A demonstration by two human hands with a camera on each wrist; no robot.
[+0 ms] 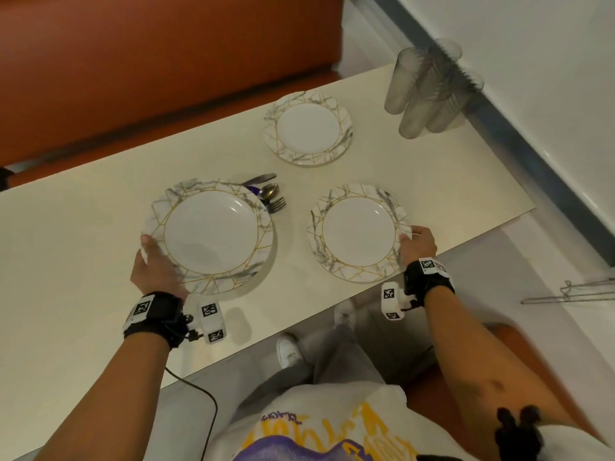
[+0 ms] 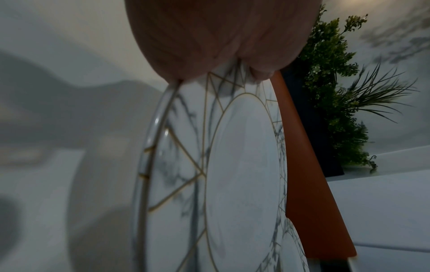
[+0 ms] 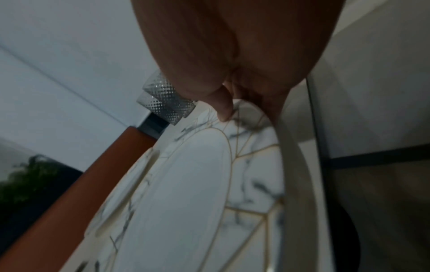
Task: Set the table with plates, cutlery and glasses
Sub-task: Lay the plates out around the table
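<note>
Left hand (image 1: 156, 264) pinches the raised plate (image 1: 209, 234) by its rim, clearing the cutlery (image 1: 269, 194); right hand (image 1: 417, 241) grips the near plate (image 1: 357, 232), apparently seating it.

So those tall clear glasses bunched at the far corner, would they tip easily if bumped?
Probably. The glasses look tall and narrow, so a sideways knock could topple one. They stand packed together near the table edge, so one might take others along. Their dimpled walls may help fingers hold.

Cutlery (image 1: 268, 194) handles hidden beneath the left plate (image 1: 209, 235); glasses (image 1: 429, 88) beyond that plate blurred, count indeterminate.
</note>
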